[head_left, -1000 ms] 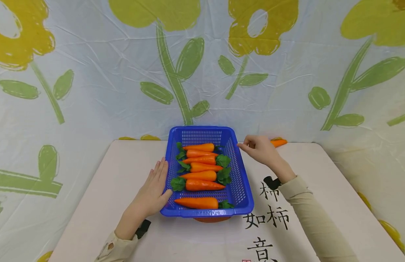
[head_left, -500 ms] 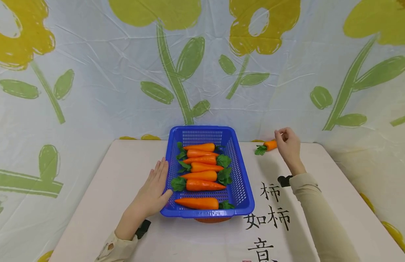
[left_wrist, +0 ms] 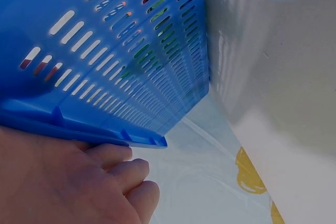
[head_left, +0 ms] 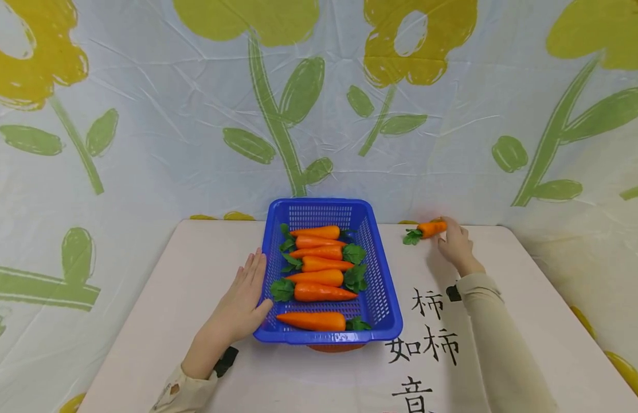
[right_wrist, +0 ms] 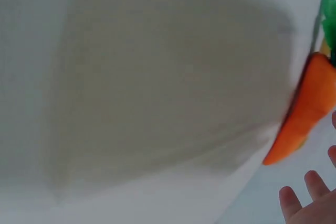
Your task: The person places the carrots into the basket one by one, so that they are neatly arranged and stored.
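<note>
A blue plastic basket holds several orange carrots with green leaves, laid crosswise in a column. My left hand lies along its left side, fingers straight and thumb at the rim. In the left wrist view, the fingers show beside the rim of the slotted basket. One loose carrot lies at the table's back edge, leaves to the left. My right hand is at its tip end; in the right wrist view, spread fingertips show close beside the carrot.
The pale table bears black brush characters right of the basket. A reddish-brown round shape shows under the basket's front edge. A flower-patterned cloth hangs directly behind the table.
My right hand has moved from beside the basket's right rim rightward, then down to the loose carrot. The left hand and the basket stay in place.
</note>
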Available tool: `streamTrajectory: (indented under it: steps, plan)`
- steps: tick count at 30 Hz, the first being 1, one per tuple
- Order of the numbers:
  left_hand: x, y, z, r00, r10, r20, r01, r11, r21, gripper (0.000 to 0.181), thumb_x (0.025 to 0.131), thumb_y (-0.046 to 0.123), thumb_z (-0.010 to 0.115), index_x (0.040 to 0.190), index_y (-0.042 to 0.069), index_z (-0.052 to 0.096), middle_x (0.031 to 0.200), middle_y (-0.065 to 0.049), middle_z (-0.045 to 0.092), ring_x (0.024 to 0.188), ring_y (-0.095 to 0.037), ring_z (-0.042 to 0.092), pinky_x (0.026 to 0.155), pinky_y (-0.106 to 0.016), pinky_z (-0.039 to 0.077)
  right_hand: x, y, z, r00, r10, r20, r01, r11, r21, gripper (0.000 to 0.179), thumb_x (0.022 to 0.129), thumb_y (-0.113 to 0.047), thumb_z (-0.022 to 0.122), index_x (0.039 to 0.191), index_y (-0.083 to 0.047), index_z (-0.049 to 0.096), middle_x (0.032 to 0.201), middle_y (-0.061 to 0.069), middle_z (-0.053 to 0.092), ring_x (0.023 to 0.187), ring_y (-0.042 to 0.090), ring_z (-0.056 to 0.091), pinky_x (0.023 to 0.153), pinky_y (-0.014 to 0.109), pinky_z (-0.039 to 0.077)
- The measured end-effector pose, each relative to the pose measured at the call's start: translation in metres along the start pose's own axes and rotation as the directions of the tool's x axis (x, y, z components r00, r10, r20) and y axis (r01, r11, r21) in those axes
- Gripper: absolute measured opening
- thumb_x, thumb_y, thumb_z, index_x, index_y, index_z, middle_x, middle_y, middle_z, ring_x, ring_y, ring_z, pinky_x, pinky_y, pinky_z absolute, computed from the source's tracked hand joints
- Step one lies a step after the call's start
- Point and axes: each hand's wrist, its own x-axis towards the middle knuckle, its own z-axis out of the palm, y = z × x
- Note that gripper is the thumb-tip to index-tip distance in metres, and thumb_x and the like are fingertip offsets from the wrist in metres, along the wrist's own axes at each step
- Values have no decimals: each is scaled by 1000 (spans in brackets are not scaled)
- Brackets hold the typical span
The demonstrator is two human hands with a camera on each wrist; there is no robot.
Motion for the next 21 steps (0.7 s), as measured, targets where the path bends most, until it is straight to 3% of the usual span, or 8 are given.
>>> streamTrajectory:
  steps: [5, 9, 17, 21]
  plan:
    - [0, 2, 0, 1000, -1, -1, 1, 1000, -1, 81, 91, 17, 51, 155, -8, 8, 164, -22, 4, 150, -41, 8, 117, -59, 14, 2, 10, 9, 995, 19, 98, -15, 999, -37, 59, 97, -3, 34, 154, 5, 17, 159, 29, 12, 139, 59, 6, 101, 80, 10]
    - [0, 3, -1, 1000, -12, 20, 12, 1000, -3, 82, 91, 16, 52, 156, -7, 7, 164, -21, 2, 150, -39, 5, 118, -58, 12, 3, 10, 14, 991, 15, 133, -6, 997, -71, 60, 96, -2, 28, 154, 6, 16, 161, 28, 8, 139, 59, 4, 101, 80, 10]
    - [1, 1, -1, 999, -31, 43, 31, 999, 12, 83, 92, 18, 51, 156, -5, 5, 165, -19, -1, 151, -36, 2, 119, -56, 10, 10, 2, 16, 982, 7, 189, 4, 998, -58, 63, 94, -1, 34, 154, 6, 17, 160, 30, 8, 137, 63, 4, 100, 80, 8]
    - [1, 0, -1, 998, -34, 46, 33, 999, 11, 83, 92, 19, 50, 156, -5, 4, 165, -19, -1, 151, -36, 2, 119, -56, 9, 11, -3, 16, 982, 3, 191, 13, 996, -85, 61, 96, -5, 37, 152, 7, 19, 159, 29, 12, 134, 65, 6, 99, 79, 14]
